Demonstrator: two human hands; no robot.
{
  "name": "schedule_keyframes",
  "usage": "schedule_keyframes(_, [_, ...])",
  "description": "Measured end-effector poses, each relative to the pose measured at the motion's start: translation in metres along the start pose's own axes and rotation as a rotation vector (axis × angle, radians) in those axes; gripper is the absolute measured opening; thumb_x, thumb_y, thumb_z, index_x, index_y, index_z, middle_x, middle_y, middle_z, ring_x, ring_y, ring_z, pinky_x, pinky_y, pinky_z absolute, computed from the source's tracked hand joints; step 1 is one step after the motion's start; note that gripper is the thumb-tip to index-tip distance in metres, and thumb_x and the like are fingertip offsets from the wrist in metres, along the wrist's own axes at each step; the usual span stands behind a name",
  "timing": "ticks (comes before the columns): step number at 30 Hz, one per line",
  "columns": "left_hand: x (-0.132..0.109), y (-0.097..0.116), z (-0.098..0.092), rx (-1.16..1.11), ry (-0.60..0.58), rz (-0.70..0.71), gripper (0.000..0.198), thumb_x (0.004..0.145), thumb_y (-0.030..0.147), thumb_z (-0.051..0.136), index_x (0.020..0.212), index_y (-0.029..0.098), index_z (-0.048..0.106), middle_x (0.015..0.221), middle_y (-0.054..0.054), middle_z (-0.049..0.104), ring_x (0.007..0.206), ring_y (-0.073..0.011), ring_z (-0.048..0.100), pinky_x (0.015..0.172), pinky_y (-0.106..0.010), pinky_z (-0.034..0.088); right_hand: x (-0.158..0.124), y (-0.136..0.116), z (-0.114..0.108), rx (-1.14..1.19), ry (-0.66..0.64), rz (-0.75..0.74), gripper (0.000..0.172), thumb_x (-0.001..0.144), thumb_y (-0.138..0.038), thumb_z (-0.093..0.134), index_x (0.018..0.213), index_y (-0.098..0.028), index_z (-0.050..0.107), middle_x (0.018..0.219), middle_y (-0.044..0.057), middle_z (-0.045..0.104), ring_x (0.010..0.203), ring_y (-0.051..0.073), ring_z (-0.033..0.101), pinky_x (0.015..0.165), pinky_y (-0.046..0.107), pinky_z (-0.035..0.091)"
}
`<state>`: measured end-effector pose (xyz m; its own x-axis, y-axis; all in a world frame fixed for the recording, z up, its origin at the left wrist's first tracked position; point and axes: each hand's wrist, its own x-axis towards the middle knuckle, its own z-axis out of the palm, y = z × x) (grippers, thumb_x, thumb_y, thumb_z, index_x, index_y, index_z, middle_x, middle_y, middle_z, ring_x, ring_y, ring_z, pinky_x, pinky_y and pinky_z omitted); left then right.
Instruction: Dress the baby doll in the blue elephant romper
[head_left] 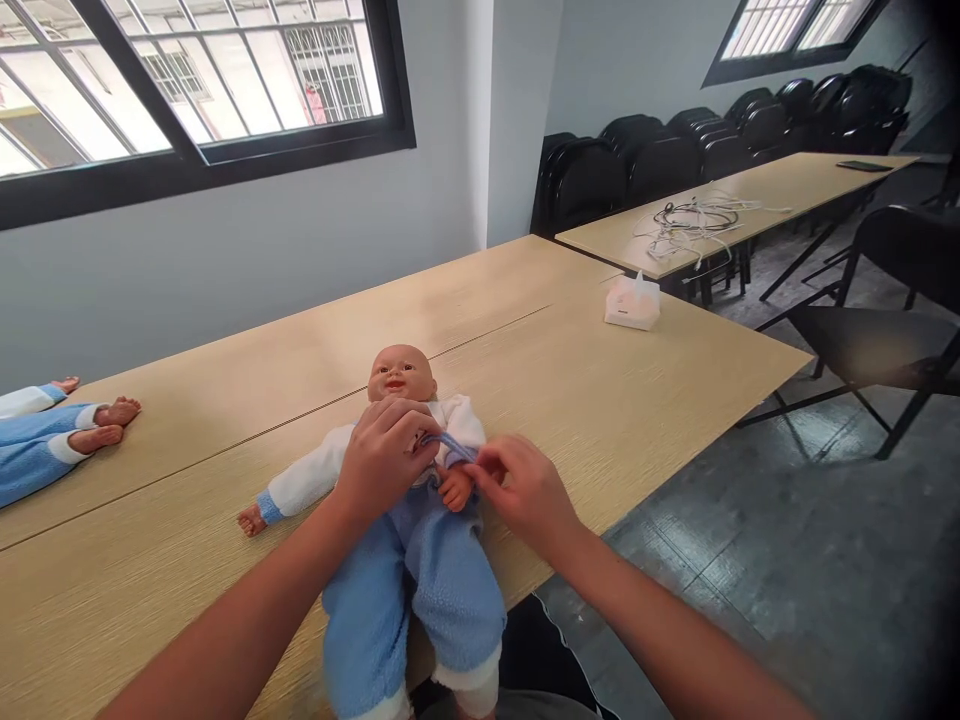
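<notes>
A baby doll (401, 372) lies on its back on the table, dressed in a white top with blue cuffs and blue fleecy trousers (442, 575). Over its chest, my left hand (386, 445) pinches one end of a thin blue strap (452, 442). The fingers of my right hand (529, 490) close on the strap's other end, beside the doll's bent arm. Stretched between both hands, the strap runs just above the doll's small hand (454, 488). My left hand hides part of the chest, so where the strap joins the clothes cannot be seen.
A second doll's blue-trousered legs (45, 440) reach in from the left edge. The wooden table (585, 400) carries a white tissue pack (632, 302). Tangled cables (697, 220) lie on another table behind. A black folding chair (885, 320) stands at the right; stacked chairs (652, 155) line the wall.
</notes>
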<state>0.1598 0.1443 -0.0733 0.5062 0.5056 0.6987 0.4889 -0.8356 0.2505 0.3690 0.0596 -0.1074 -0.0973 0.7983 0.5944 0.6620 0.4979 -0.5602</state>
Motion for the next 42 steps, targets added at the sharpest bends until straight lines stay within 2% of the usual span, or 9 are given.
schedule_keyframes(6, [-0.002, 0.0, 0.0, -0.022, 0.033, -0.017, 0.013, 0.088, 0.011, 0.071, 0.092, 0.023, 0.066, 0.096, -0.002, 0.073, 0.095, -0.0213, 0.069, 0.09, -0.039, 0.053, -0.006, 0.008, -0.003, 0.293, -0.109, 0.056, 0.026, 0.105, -0.034, 0.059, 0.083, -0.021, 0.06, 0.078, 0.0, 0.06, 0.076, 0.017, 0.054, 0.073, 0.032, 0.041])
schedule_keyframes(10, [-0.002, 0.0, 0.0, -0.035, 0.045, -0.015, 0.013, 0.088, 0.011, 0.071, 0.091, 0.023, 0.066, 0.096, -0.002, 0.073, 0.094, -0.0207, 0.069, 0.089, -0.038, 0.054, 0.0, 0.009, -0.002, 0.485, -0.195, 0.302, 0.036, 0.104, -0.04, 0.056, 0.074, -0.02, 0.06, 0.074, 0.0, 0.059, 0.069, 0.015, 0.052, 0.063, 0.029, 0.039])
schedule_keyframes(12, [0.0, -0.001, 0.001, -0.041, 0.055, -0.004, 0.013, 0.088, 0.01, 0.07, 0.09, 0.023, 0.066, 0.095, -0.002, 0.073, 0.092, -0.0198, 0.069, 0.089, -0.038, 0.054, 0.009, 0.008, -0.001, 0.557, -0.222, 0.422, 0.028, 0.098, -0.042, 0.063, 0.081, -0.02, 0.064, 0.071, -0.002, 0.055, 0.064, 0.013, 0.048, 0.059, 0.027, 0.037])
schedule_keyframes(16, [0.003, -0.001, 0.0, -0.034, 0.051, -0.004, 0.014, 0.088, 0.011, 0.069, 0.089, 0.024, 0.064, 0.094, -0.001, 0.072, 0.091, -0.0189, 0.069, 0.09, -0.038, 0.054, 0.03, 0.007, -0.001, 0.718, -0.351, 0.466, 0.027, 0.089, -0.044, 0.072, 0.103, -0.022, 0.072, 0.074, -0.002, 0.059, 0.067, 0.015, 0.05, 0.06, 0.028, 0.04])
schedule_keyframes(21, [-0.005, 0.015, -0.012, 0.074, 0.101, -0.015, 0.02, 0.086, 0.012, 0.067, 0.1, 0.024, 0.059, 0.104, -0.006, 0.068, 0.102, -0.0249, 0.064, 0.093, -0.043, 0.053, 0.039, 0.009, -0.004, 0.961, -0.388, 0.627, 0.034, 0.086, -0.054, 0.075, 0.087, -0.021, 0.066, 0.068, -0.004, 0.053, 0.055, 0.01, 0.042, 0.049, 0.024, 0.032])
schedule_keyframes(24, [-0.012, 0.029, -0.019, 0.065, -0.07, 0.079, 0.019, 0.09, 0.021, 0.07, 0.105, 0.024, 0.058, 0.103, -0.007, 0.068, 0.097, -0.0255, 0.063, 0.087, -0.043, 0.054, 0.036, 0.011, -0.001, 1.105, -0.335, 0.695, 0.038, 0.083, -0.055, 0.078, 0.089, -0.021, 0.065, 0.071, -0.005, 0.051, 0.056, 0.009, 0.04, 0.048, 0.023, 0.032])
schedule_keyframes(27, [-0.014, 0.037, -0.016, 0.132, -0.315, 0.063, 0.033, 0.095, 0.035, 0.072, 0.124, 0.023, 0.06, 0.123, -0.01, 0.07, 0.107, -0.0305, 0.063, 0.091, -0.047, 0.054, 0.036, 0.015, 0.006, 1.198, -0.289, 0.73, 0.038, 0.082, -0.054, 0.08, 0.09, -0.021, 0.065, 0.072, -0.004, 0.051, 0.058, 0.01, 0.042, 0.049, 0.023, 0.037])
schedule_keyframes(34, [-0.015, 0.021, -0.003, 0.177, -0.341, -0.052, 0.035, 0.101, 0.037, 0.067, 0.131, 0.02, 0.061, 0.11, -0.01, 0.075, 0.102, -0.0284, 0.068, 0.083, -0.044, 0.059, 0.038, 0.025, 0.01, 1.082, -0.276, 0.7, 0.041, 0.082, -0.058, 0.079, 0.091, -0.021, 0.063, 0.074, -0.004, 0.053, 0.057, 0.01, 0.044, 0.047, 0.024, 0.04])
schedule_keyframes(42, [-0.023, 0.004, -0.007, 0.076, -0.293, 0.285, 0.031, 0.104, 0.027, 0.061, 0.135, 0.023, 0.061, 0.131, -0.009, 0.074, 0.111, -0.0238, 0.07, 0.091, -0.041, 0.061, 0.037, 0.065, 0.02, 0.957, -0.268, 0.688, 0.047, 0.081, -0.063, 0.078, 0.088, -0.021, 0.06, 0.068, -0.006, 0.048, 0.054, 0.009, 0.033, 0.048, 0.024, 0.022])
